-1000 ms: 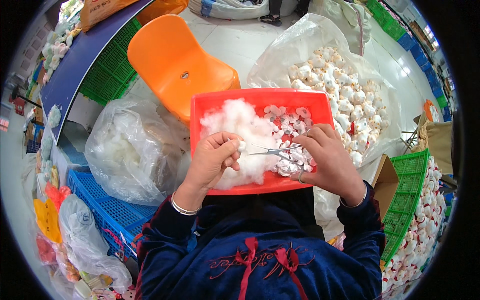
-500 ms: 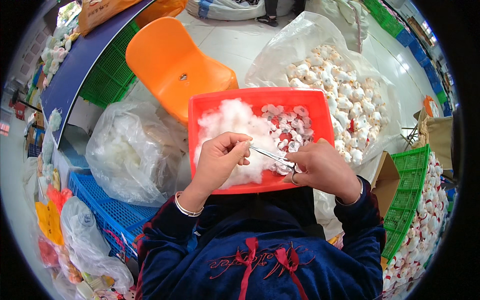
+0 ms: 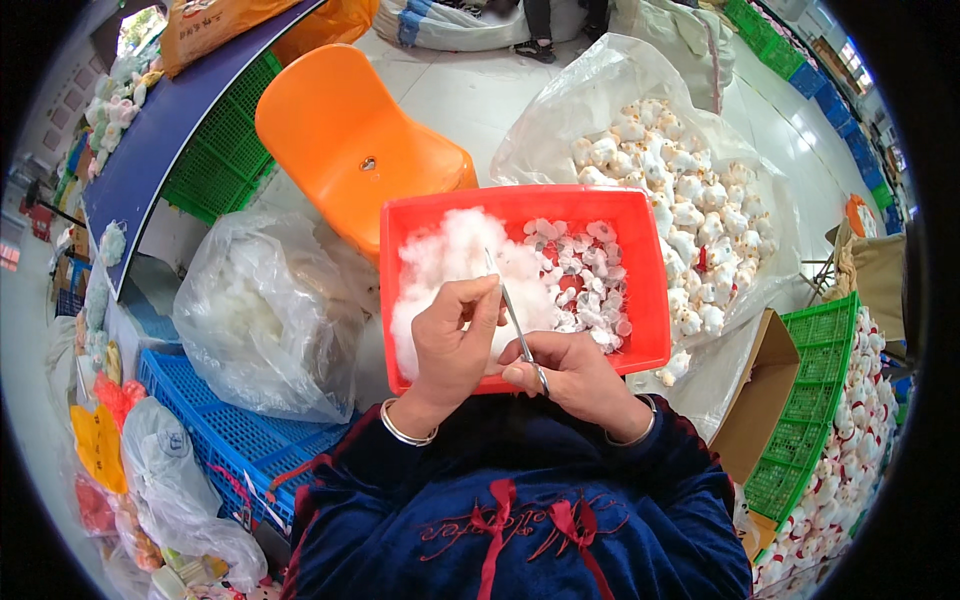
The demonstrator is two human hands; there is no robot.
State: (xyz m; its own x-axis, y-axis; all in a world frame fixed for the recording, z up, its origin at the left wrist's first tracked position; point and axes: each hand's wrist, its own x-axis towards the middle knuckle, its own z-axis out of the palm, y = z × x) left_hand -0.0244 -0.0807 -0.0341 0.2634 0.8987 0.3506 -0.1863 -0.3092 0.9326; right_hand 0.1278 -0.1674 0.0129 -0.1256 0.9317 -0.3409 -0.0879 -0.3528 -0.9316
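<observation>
From where I stand, nearest is the dark blue velvet top at the bottom of the frame. Just above it, at the centre, the right hand grasps a slim silver metal tool with scissor-like ring handles. It has dropped lower and closer to the left hand, and the tool, nearly level a second ago, now stands steeply, its tip past the left fingers. That seems to mean both hands are sharing it: the left thumb and forefinger pinch it near the tip. Whether a scrap is caught there too, I can't tell.

Behind the hands, mid-frame, the shallow red plastic tray holds cloudy white fibre stuffing on its left and thin, rounded whitish fabric pieces on its right. At left slumps a crinkled clear plastic bag; at upper right, plump, soft white stuffed shapes fill another. Farther off, upper left, curves a smooth orange plastic chair.
</observation>
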